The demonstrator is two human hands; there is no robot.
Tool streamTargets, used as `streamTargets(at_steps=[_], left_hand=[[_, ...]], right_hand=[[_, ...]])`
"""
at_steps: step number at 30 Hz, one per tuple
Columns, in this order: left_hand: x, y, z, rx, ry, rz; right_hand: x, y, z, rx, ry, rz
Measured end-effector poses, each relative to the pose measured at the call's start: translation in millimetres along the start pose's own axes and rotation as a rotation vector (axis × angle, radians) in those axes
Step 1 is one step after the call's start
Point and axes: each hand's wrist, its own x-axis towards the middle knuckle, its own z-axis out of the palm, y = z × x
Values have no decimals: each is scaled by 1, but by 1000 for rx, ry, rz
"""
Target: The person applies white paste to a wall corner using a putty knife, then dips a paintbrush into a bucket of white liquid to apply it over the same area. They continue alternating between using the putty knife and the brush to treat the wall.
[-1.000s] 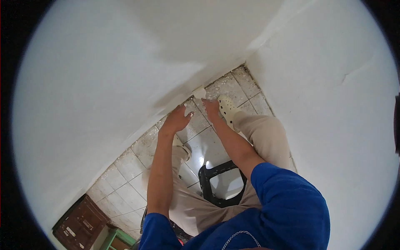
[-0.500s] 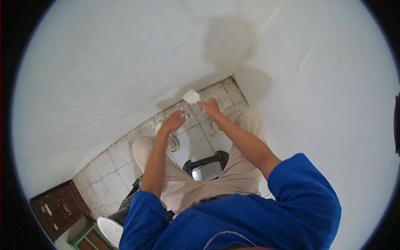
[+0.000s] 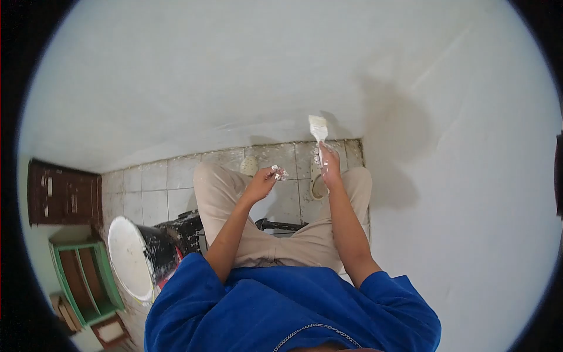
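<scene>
My right hand (image 3: 329,167) is closed around the handle of a paintbrush (image 3: 318,128). Its broad bristles point away from me, toward the wall, and are coated white. To the left, my left hand (image 3: 262,186) is raised over my lap with its fingers curled in. White flecks cover those fingertips, and whatever they may hold is too small to make out. White spots also dot the fingers of my right hand.
A white wall (image 3: 234,82) rises ahead and meets another wall (image 3: 469,223) on my right at a corner. Tiled floor (image 3: 155,177) with white splatter runs along its base. A black bucket with white contents (image 3: 128,258) stands at my left, near a brown door (image 3: 64,192).
The view has turned, bringing the bucket more into sight. My right hand has lifted the paintbrush upright and farther right. My left hand has drawn back toward my lap.
</scene>
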Motion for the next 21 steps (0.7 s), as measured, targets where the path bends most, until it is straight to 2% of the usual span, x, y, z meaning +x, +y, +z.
streamTargets(at_steps=[1,4,5,7,8,10,11,13,14,16,19,20,21], left_hand=[[-5,2,-5,20,25,-9],[-24,15,-24,-90,284,242],[-37,23,-37,-68,318,195],[-75,65,-71,-35,383,94],[-88,71,-88,-16,444,157],[-122,76,-123,31,563,280],[-141,82,-136,75,625,246],[-183,84,-163,157,748,183],[-199,76,-173,79,813,148],[-237,55,-191,-85,943,86],[-302,38,-210,-51,1110,47],[-323,44,-213,117,1170,-11],[-343,28,-218,150,1217,-26]], right_hand=[[8,4,3,54,-18,-2],[19,15,6,165,-155,99],[18,16,8,222,-244,141],[13,15,21,202,-216,137],[11,15,29,193,-202,133],[16,16,34,195,-305,220],[20,20,36,199,-349,267],[10,22,57,92,-217,256],[5,21,65,38,-148,245],[6,27,69,-71,-195,246],[-2,35,78,-210,-302,254],[-4,37,82,-259,-352,246],[-6,39,84,-309,-398,238]])
